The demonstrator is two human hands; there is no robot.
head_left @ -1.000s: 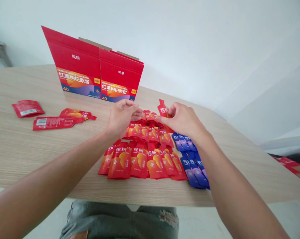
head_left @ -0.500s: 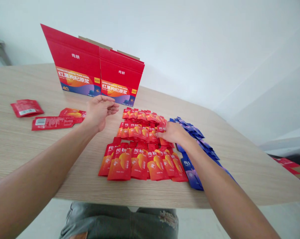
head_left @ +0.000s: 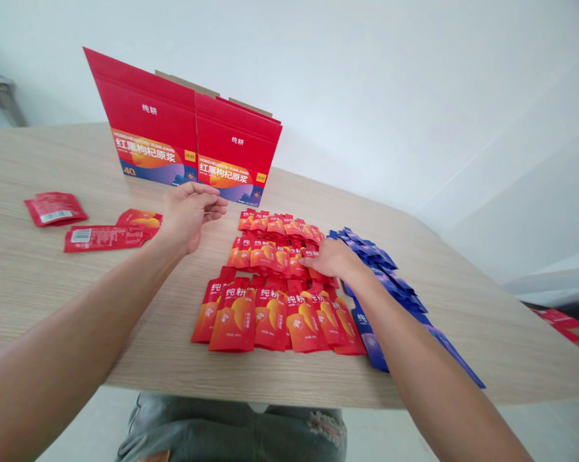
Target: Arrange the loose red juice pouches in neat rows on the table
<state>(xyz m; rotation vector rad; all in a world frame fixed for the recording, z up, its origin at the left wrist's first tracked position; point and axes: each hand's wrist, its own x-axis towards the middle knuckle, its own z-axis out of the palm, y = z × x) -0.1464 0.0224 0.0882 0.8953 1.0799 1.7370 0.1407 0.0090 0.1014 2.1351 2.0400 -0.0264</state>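
Three rows of red and orange spouted pouches [head_left: 270,321] lie overlapping on the table. My right hand [head_left: 335,260] is at the right end of the middle row, its thumb across the front of a red pouch [head_left: 313,255] and its other fingers mostly hidden behind. Over the table, left of the back rows, hovers my left hand [head_left: 190,215]; its fingers stretch loosely to the right and hold nothing I can see. Blue pouches [head_left: 399,289] lie in rows beside the red ones, partly covered by my right forearm.
A red printed carton [head_left: 168,109] stands near the wall behind the pouches. Several loose red pouches [head_left: 104,237] lie at the left of the wooden table [head_left: 289,378]. Beyond the table's right edge is a red box or package [head_left: 563,327], only partly in view.
The view has shifted slightly. Both hands stay almost where they were, and the pouch rows look the same.
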